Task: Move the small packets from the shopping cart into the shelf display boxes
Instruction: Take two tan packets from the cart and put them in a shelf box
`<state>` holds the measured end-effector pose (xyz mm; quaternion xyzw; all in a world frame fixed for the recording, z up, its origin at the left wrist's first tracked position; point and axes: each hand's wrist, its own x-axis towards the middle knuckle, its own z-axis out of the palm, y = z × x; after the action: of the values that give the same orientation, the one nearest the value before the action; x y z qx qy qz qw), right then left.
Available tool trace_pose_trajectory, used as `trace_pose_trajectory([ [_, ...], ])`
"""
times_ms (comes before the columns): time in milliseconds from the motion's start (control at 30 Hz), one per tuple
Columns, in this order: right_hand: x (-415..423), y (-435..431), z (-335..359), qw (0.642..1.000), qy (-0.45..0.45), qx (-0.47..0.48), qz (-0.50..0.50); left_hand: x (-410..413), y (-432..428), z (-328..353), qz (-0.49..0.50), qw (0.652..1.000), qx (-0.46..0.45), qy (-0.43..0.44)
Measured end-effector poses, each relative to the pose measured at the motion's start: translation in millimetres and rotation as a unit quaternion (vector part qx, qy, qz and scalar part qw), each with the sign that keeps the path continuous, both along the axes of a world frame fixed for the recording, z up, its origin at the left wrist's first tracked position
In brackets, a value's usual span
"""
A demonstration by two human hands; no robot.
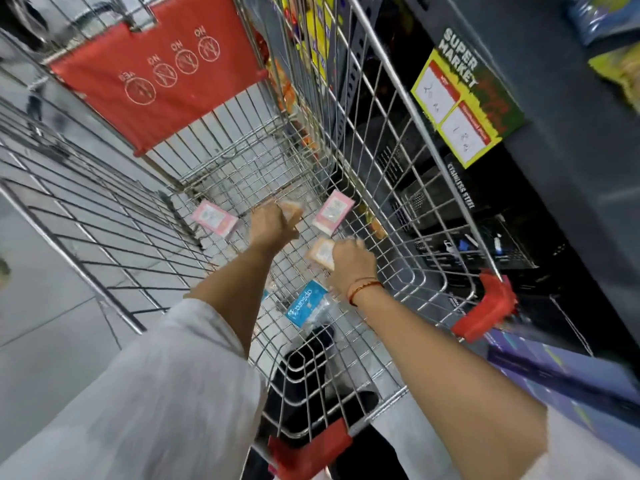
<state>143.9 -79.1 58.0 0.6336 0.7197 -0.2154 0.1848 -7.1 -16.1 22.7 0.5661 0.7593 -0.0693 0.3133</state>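
Closed around an orange packet (292, 210): left hand (273, 225), deep in the shopping cart (398, 188), fingers curled over the near edge of that packet, which sticks out at 1 o'clock from the knuckles. Hard to tell how firm, because of blur. Curled too: right hand (353, 261), fingers bent onto a second orange packet (320, 252), which lies at 9 o'clock from the hand and touches the fingertips; cannot tell whether really clamped or only resting on it. On the right wrist, a thin red thread band (362, 287).

On the wire floor of the cart, more packets. One pink packet (214, 218) at 9 o'clock from the left hand, near but apart from it. Another pink packet (333, 211) between the two hands, toward 12 o'clock from the right hand, tilted, just beside the orange packet under the right fingers. One blue and clear packet (308, 304) at 7 o'clock from the right hand, just beside the wrist, apart from both grips.

At 12 o'clock in the view, the red child-seat flap (156, 71) of the cart with round signs printed. Red corner bumpers (485, 306) on the near end. At 3 o'clock from the cart, dark shelving (571, 168) with a yellow and green price sign (464, 105). White sleeve (156, 393) on the left arm.
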Motion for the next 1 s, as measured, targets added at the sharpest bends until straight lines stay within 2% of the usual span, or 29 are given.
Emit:
trace_pose_trajectory([
  [100, 5, 6, 22, 0.997, 0.021, 0.007, -0.072, -2, -21, 16, 0.134, 0.984, 0.013, -0.12],
  [233, 6, 5, 58, 0.987, 0.06, 0.07, -0.13, -8, -51, 41, 0.257, 0.93, -0.014, -0.262],
  [367, 2, 2, 98, 0.966, 0.122, 0.116, -0.195, -4, -73, 86, 0.4, 0.817, -0.008, -0.416],
  [433, 0, -3, 124, 0.955, 0.141, 0.153, -0.21, 1, -83, 116, 0.43, 0.772, -0.003, -0.467],
  [533, 1, -11, 167, 0.938, 0.165, 0.211, -0.22, 8, -94, 161, 0.432, 0.743, 0.036, -0.511],
  [667, 14, -14, 236, 0.913, 0.191, 0.286, -0.218, 21, -92, 227, 0.377, 0.742, 0.097, -0.546],
  [900, 86, -25, 348, 0.816, 0.263, 0.423, -0.293, 97, -64, 343, 0.267, 0.709, 0.181, -0.627],
  [1000, 141, -52, 370, 0.777, 0.236, 0.477, -0.337, 165, -69, 380, 0.196, 0.712, 0.176, -0.651],
])
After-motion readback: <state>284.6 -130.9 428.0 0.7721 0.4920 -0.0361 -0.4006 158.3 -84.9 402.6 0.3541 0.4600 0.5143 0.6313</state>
